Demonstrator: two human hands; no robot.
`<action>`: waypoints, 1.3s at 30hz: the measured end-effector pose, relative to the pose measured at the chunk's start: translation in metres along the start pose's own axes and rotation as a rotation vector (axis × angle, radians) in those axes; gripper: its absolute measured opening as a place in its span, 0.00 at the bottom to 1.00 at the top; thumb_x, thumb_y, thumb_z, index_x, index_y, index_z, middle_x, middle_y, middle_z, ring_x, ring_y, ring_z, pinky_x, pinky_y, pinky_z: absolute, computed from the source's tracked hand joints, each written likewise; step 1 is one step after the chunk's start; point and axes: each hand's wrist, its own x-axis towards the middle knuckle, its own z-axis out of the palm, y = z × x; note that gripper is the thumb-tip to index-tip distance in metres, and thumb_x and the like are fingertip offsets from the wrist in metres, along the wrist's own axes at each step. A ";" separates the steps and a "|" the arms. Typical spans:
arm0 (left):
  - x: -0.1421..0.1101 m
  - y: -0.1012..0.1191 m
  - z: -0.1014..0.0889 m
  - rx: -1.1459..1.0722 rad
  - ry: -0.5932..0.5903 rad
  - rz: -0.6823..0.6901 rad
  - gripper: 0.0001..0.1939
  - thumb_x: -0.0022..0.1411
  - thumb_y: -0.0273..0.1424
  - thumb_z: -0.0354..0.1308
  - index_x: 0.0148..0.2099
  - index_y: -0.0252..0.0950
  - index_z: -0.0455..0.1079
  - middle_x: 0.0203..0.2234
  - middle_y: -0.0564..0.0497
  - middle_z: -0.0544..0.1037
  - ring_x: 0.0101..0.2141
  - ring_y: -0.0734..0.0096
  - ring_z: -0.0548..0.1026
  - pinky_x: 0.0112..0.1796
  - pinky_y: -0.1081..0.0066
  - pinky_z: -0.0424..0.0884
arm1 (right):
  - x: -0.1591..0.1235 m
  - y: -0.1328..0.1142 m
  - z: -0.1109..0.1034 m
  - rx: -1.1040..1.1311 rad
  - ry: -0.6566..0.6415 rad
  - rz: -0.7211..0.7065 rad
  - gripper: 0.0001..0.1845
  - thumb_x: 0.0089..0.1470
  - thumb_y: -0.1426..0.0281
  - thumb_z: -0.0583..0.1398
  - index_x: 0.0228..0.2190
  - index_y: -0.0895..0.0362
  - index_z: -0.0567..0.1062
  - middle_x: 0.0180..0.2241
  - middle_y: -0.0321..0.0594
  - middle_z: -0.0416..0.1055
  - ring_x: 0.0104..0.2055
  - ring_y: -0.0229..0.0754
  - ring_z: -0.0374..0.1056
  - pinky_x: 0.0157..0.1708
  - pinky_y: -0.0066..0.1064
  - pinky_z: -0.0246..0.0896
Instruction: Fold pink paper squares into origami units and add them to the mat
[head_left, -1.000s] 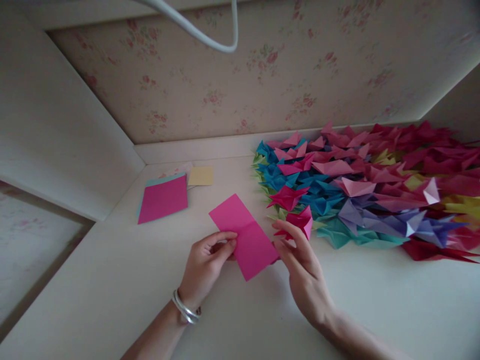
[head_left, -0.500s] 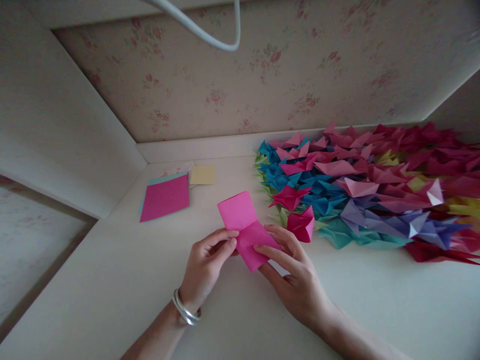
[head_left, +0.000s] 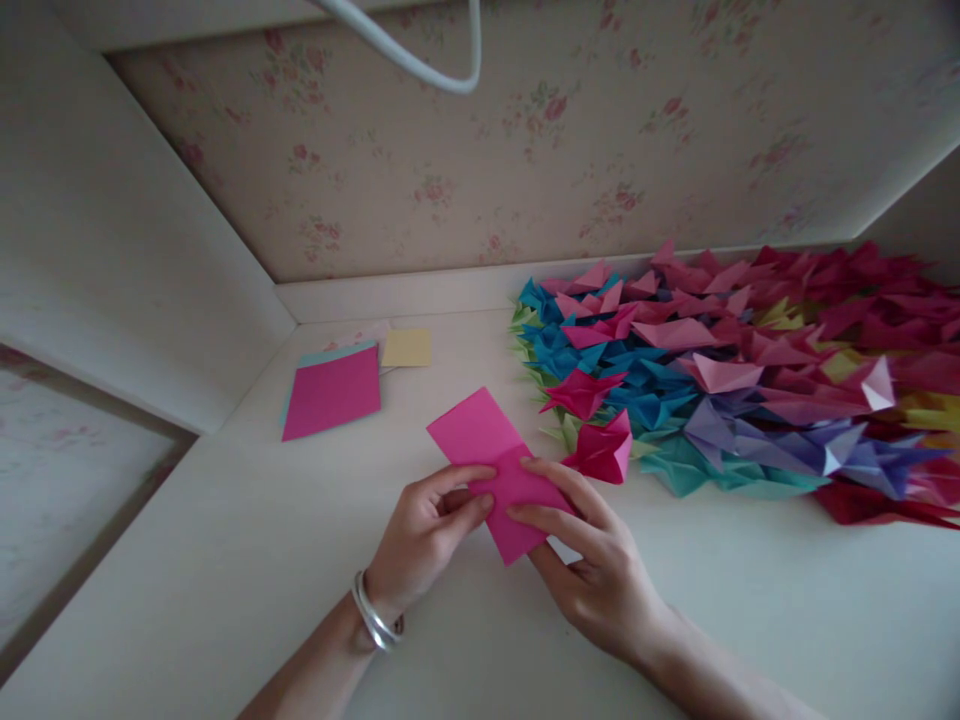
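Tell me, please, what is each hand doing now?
Left hand: closed on the pink paper, pinching its left edge.
Right hand: closed on the paper's right side.

Folded paper pieces (head_left: 679, 335) in pink, red, blue, purple, teal, green and yellow crowd the far right of a white counter (head_left: 285, 600), packed in overlapping rows beneath floral wallpaper (head_left: 450, 150) patterned with pink roses. At far left, a magenta sheet (head_left: 334, 392) lies flat over a light teal sheet (head_left: 330, 352), whose border shows along the far and left edges. A smaller pale yellow square (head_left: 407, 348) lies just to the right of the pair, toward the wall. A white strip (head_left: 405, 293) runs along the wall's base, a white panel (head_left: 135, 190) stands at left, and a white cable (head_left: 420, 68) loops down overhead.
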 end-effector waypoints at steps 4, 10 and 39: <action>0.000 -0.001 -0.003 0.039 0.129 0.029 0.13 0.56 0.33 0.68 0.45 0.36 0.79 0.27 0.51 0.82 0.26 0.72 0.75 0.28 0.76 0.69 | -0.003 0.002 0.005 -0.058 -0.033 -0.042 0.13 0.55 0.77 0.63 0.41 0.52 0.80 0.56 0.52 0.67 0.56 0.54 0.69 0.49 0.41 0.73; 0.000 0.000 -0.006 0.104 0.174 0.081 0.09 0.55 0.32 0.69 0.40 0.37 0.81 0.21 0.55 0.76 0.22 0.77 0.68 0.23 0.79 0.63 | -0.007 0.004 0.005 -0.124 -0.050 -0.044 0.08 0.57 0.72 0.64 0.39 0.52 0.82 0.54 0.51 0.69 0.51 0.53 0.72 0.45 0.42 0.73; -0.007 0.002 0.001 0.197 0.243 0.146 0.09 0.56 0.36 0.69 0.40 0.41 0.83 0.29 0.51 0.86 0.29 0.69 0.81 0.32 0.77 0.76 | 0.004 -0.006 0.009 0.565 0.086 0.690 0.15 0.59 0.58 0.63 0.29 0.57 0.77 0.26 0.40 0.77 0.31 0.42 0.76 0.30 0.29 0.74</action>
